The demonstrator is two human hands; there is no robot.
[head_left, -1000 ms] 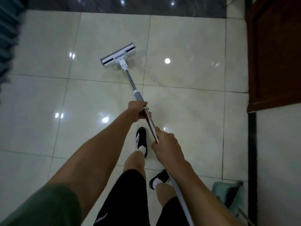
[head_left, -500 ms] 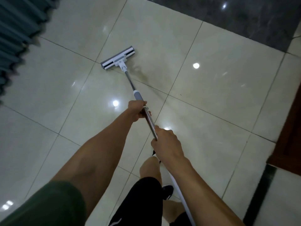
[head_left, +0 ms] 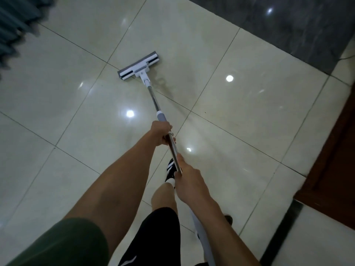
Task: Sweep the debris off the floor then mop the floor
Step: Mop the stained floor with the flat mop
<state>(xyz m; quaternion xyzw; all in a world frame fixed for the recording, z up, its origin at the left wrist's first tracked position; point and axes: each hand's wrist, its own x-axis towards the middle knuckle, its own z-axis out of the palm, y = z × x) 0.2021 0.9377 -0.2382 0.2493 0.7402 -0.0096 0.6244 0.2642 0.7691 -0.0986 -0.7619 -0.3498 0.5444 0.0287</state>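
Flat mop [head_left: 138,68]: its white rectangular head lies flat on the glossy cream tile floor [head_left: 249,104], at about 11 o'clock from the hands, straddling a dark grout line. The metal handle [head_left: 153,99] slants back from the head toward 5 o'clock, passing through a grey collar [head_left: 161,117]. Left hand [head_left: 161,133]: fingers clenched around the handle just below the collar. Right hand [head_left: 189,182]: fingers wrapped around the handle lower down, near the body. A black-and-white sneaker [head_left: 171,169] stands on the tile between the forearms. Dark stone flooring [head_left: 288,25] lies at 1 o'clock; a brown wooden panel [head_left: 334,160] at 3 o'clock.
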